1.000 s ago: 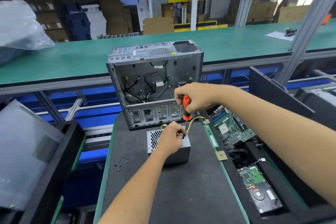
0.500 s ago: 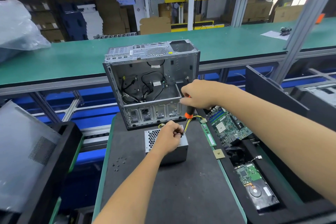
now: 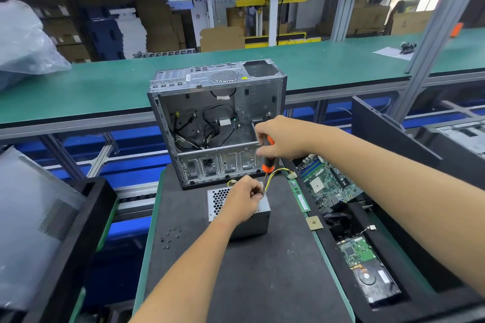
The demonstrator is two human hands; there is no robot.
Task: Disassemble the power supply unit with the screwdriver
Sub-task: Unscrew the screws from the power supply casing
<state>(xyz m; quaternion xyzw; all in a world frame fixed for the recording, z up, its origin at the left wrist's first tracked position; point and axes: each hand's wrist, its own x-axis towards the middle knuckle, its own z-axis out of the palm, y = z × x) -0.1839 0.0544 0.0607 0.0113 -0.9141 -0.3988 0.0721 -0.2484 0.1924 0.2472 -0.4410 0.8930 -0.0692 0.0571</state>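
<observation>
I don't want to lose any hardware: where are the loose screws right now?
In the head view, the loose screws lie scattered on the dark mat, left of the power supply unit, near the mat's left edge.

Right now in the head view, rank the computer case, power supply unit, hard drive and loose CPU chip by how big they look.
1. computer case
2. power supply unit
3. hard drive, nearer the camera, so its gap to the power supply is unsure
4. CPU chip

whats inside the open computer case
Inside the computer case only loose black cables and bare metal walls show. The right hand covers its lower right corner.
</observation>
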